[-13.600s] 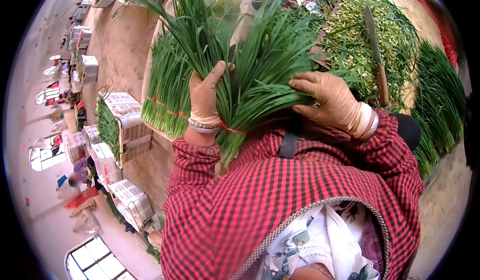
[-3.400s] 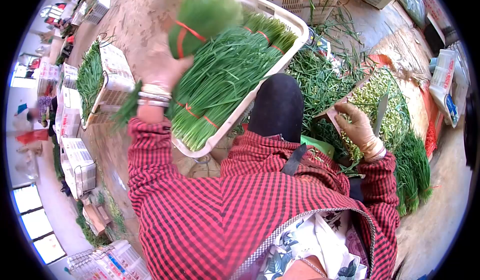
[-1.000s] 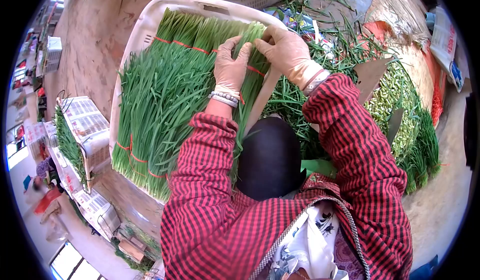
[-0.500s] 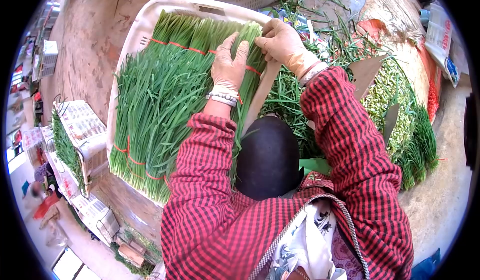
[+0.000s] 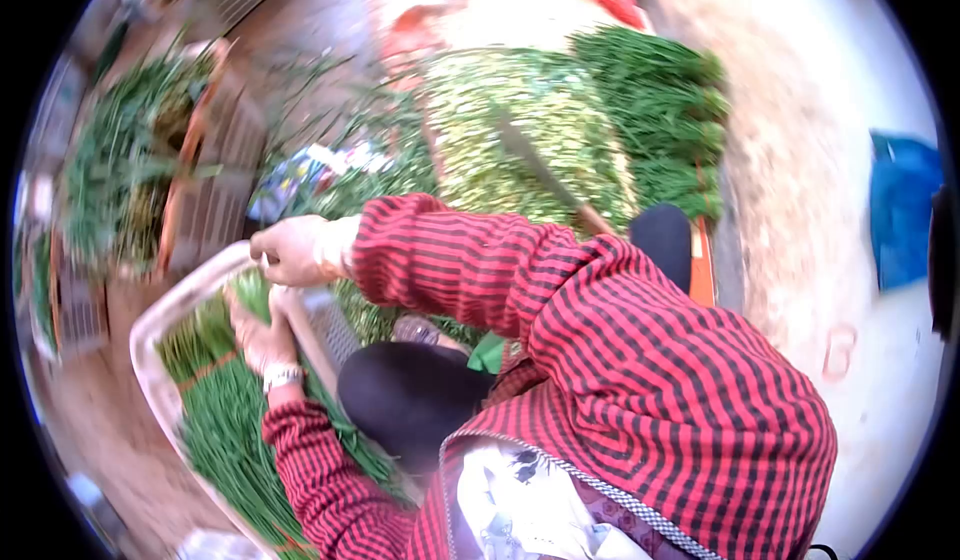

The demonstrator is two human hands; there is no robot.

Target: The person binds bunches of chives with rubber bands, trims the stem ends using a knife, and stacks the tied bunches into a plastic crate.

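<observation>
My left hand (image 5: 264,342), gloved and with a bracelet at the wrist, rests on garlic chives (image 5: 225,410) packed in bunches in a white plastic crate (image 5: 155,385). Its thumb and fingers are apart, with pale cut ends (image 5: 250,293) between them. My right hand (image 5: 293,250), also gloved, is at the crate's far corner, just beyond those ends. Its fingers are curled closed, and what they hold, if anything, is too blurred to tell. A red band (image 5: 208,370) wraps some of the chives.
A long blade (image 5: 535,165) lies over a heap of pale cuttings (image 5: 510,110). Tied green bunches (image 5: 655,100) lie to its right. Loose leaves (image 5: 385,125) are scattered ahead. Another crate with greens (image 5: 130,170) stands at left, a blue bag (image 5: 905,210) at far right. My knee (image 5: 415,400) adjoins the crate.
The view has swung to the right, so the crate now sits lower left and the cuttings heap is central. My right hand has moved off the chives' ends toward the crate's corner; my left stays on them.
</observation>
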